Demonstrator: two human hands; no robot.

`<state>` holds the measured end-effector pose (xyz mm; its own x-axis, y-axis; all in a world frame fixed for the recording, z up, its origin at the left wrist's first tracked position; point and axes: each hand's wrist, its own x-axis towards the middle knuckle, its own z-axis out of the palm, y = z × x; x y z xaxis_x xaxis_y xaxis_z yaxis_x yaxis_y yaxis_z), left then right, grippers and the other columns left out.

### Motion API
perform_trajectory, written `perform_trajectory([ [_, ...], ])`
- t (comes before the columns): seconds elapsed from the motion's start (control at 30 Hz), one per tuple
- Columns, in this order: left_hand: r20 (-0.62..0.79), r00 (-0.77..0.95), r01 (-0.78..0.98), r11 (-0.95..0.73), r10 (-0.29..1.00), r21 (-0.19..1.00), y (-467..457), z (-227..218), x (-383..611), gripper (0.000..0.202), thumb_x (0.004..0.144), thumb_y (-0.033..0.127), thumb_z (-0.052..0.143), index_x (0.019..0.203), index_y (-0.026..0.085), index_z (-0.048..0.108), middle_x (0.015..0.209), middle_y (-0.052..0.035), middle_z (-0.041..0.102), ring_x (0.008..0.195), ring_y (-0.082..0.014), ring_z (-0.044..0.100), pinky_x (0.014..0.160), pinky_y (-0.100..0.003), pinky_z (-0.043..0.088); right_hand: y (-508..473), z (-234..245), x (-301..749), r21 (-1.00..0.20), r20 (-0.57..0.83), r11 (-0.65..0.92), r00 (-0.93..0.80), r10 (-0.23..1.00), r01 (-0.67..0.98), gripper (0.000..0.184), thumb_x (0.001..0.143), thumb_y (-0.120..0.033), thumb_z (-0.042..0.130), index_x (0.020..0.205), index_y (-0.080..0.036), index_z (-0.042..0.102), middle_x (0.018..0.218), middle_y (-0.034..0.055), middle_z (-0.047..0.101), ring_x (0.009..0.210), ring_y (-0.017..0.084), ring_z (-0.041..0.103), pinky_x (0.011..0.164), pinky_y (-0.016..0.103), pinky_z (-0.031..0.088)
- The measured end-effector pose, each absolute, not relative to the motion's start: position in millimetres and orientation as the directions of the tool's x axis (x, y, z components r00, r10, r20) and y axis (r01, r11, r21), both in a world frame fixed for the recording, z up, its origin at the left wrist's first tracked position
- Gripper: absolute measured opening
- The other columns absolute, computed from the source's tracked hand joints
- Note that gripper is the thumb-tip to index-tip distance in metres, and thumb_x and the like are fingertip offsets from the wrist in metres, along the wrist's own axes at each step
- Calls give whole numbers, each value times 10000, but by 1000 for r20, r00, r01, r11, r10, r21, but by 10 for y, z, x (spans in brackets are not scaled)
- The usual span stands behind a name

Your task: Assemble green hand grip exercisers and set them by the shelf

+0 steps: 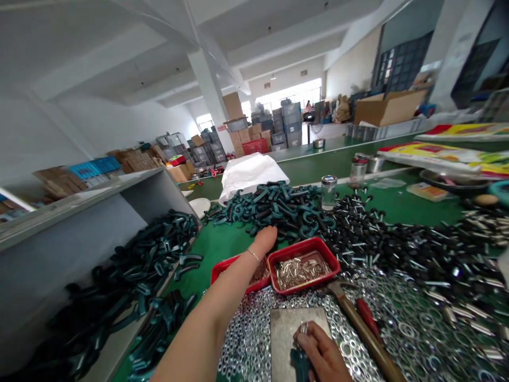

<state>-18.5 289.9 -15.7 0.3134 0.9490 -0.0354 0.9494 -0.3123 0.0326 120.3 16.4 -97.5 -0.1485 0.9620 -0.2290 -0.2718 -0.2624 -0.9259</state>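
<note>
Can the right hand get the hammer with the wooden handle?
Probably yes. The right hand sits at the edge of the metal plate, close to the hammer, with only loose washers between. It grips a dark green part, though.

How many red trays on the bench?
2: one red tray of metal pins, right of the left forearm; another red tray, partly behind that forearm.
</note>
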Motion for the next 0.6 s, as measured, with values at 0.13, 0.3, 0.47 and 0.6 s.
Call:
perform_trajectory([
  [0.13,127,332,929,-347,935,129,2703,146,-413,572,896,-15,403,1397,252,475,1124,-117,579,1087,-230,576,951,-376,462,156,-917,1240,-936,-212,-253,-182,960,-244,396,880,-597,575,836,-209,512,640,-79,402,484,73,442,387,158,334],
  [0.3,310,120,797,-278,943,536,2001,351,-679,415,958,167,419,1371,193,452,1086,-95,551,992,-194,585,897,-352,490,238,-805,1366,-964,-197,-223,-174,965,-148,380,914,-599,505,850,-224,489,614,-88,426,390,79,392,366,203,277],
  [0.47,-196,141,-8,199,970,980,516,-58,-472,420,878,540,577,1095,185,525,741,9,589,554,-115,545,530,-228,452,316,-589,1515,-953,109,144,-142,984,266,366,966,-499,469,726,-223,453,680,-33,496,651,158,524,615,276,381],
  [0.6,-293,72,-85,299,953,950,-171,-289,-161,464,908,630,460,947,170,508,587,9,598,434,-100,485,440,-204,366,264,-491,1538,-873,152,253,-260,954,417,293,999,-438,418,802,-233,485,723,-14,567,701,189,565,671,302,362],
])
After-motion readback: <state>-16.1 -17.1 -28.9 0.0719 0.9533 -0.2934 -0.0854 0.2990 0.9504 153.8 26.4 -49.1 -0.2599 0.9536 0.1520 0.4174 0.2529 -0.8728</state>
